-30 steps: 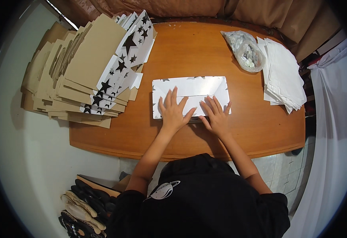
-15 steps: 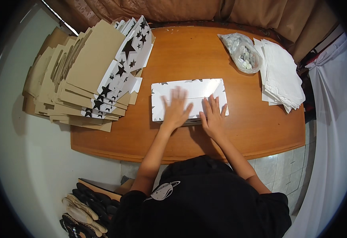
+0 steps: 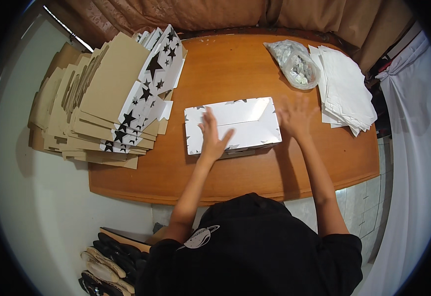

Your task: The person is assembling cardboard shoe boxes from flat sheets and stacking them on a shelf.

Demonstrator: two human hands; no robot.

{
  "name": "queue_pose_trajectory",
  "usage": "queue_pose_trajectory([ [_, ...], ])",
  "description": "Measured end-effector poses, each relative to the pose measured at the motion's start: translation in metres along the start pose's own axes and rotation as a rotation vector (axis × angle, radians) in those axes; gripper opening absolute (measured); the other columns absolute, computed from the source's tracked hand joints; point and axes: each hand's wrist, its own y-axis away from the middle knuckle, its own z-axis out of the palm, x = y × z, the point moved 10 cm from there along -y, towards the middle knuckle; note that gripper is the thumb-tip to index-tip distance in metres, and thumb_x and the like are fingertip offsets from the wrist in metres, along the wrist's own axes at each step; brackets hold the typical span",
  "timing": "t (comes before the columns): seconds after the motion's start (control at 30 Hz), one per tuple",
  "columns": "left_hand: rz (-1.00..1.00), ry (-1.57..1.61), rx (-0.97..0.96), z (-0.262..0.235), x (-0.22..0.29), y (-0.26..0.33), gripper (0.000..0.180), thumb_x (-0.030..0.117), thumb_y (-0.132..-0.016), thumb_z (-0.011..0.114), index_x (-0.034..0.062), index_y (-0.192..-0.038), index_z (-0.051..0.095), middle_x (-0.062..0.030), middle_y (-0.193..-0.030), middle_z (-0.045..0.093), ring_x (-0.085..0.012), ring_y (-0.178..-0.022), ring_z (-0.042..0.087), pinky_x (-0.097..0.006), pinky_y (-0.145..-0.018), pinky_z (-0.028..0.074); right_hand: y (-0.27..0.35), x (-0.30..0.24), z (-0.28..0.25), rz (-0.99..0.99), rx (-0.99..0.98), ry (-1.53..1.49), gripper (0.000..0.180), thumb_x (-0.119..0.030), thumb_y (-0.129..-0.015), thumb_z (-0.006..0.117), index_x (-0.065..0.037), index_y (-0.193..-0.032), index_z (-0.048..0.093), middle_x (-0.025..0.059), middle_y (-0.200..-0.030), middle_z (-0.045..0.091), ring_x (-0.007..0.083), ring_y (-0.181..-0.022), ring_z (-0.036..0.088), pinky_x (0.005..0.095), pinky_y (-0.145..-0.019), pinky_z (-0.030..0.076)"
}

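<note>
**White box [image 3: 245, 132], let go by your right hand [image 3: 296, 118]**

At your far left, the brown card stack [image 3: 114, 81] leans with a star-printed panel [image 3: 146, 93] on its right side; below it, off the table [image 3: 225, 64], lie shoes [image 3: 102, 269]. None of these is in your hands.

Next comes your left hand [image 3: 213, 135], over the left part of the box. Its thumb stands well out from the fingers and it pinches nothing; whether the palm touches the lid, you cannot tell from this view.

The box sits in front of you on the table, its long side slightly skewed to the near edge, its top lying flat.

Half a second ago your right hand was on the right half of that top. Now it is past the box's right end, above bare wood, blurred, fingers spread and holding nothing. So the top appears to keep its shape without pressure on that side, and the pressing there looks finished for the moment.

Further right, apart from your hand, a clear bag [image 3: 302, 69] lies beside a pile of white paper [image 3: 346, 89].
</note>
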Motion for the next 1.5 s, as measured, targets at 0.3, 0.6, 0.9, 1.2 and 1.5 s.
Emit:
queue_pose_trajectory([
  [0.3,0.741,-0.668,-0.779,0.137,0.095,-0.035,0.120,0.081,-0.037,0.064,0.0257,-0.139,0.032,-0.0167,-0.149,0.004,-0.0388,-0.136,0.009,-0.072,-0.095,0.011,0.100,-0.004,-0.018,0.182,0.063,-0.587,0.050,-0.036,-0.092,0.042,-0.012,-0.135,0.036,0.0170,-0.146,0.020,0.0409,-0.135,0.012,0.0685,-0.098,-0.004],
  [0.6,0.725,-0.573,-0.728,0.157,0.118,-0.077,0.084,0.070,-0.038,0.073,0.0123,-0.098,0.061,-0.0088,-0.145,0.028,-0.0391,-0.128,0.027,-0.076,-0.084,0.018,0.156,0.001,0.012,0.402,-0.008,-0.947,0.051,-0.032,-0.092,0.044,-0.010,-0.136,0.032,0.0183,-0.146,0.018,0.0393,-0.136,0.010,0.0631,-0.101,-0.006],
  [0.9,0.897,-0.001,0.443,-0.058,0.234,-0.060,0.085,0.058,-0.042,0.082,0.0091,-0.107,0.055,-0.0205,-0.127,0.039,-0.0335,-0.121,0.035,-0.045,-0.100,0.029,0.091,-0.009,-0.085,-0.030,0.357,-0.845,0.121,-0.062,-0.058,0.072,-0.007,-0.143,0.006,0.0179,-0.148,0.011,0.0394,-0.136,0.006,0.0621,-0.102,-0.004],
  [1.2,0.226,0.522,0.519,-0.105,0.009,0.053,0.104,0.086,-0.067,0.026,0.0046,-0.131,0.031,-0.0150,-0.140,0.022,-0.0268,-0.123,0.030,-0.045,-0.104,0.024,0.104,-0.068,-0.081,-0.485,0.408,-0.719,0.107,-0.049,-0.050,0.080,-0.020,-0.138,0.028,0.0134,-0.140,0.028,0.0386,-0.130,0.028,0.0689,-0.098,-0.005],
  [1.5,-0.074,0.163,0.136,-0.091,-0.041,0.057,0.064,0.026,-0.089,0.051,0.0072,-0.142,0.020,-0.0183,-0.135,0.023,-0.0294,-0.121,0.033,-0.035,-0.103,0.025,0.172,-0.127,-0.030,-0.689,0.348,-0.613,0.067,-0.046,-0.070,0.069,-0.031,-0.131,0.043,0.0072,-0.144,0.025,0.0345,-0.138,0.002,0.0691,-0.097,-0.011],
])
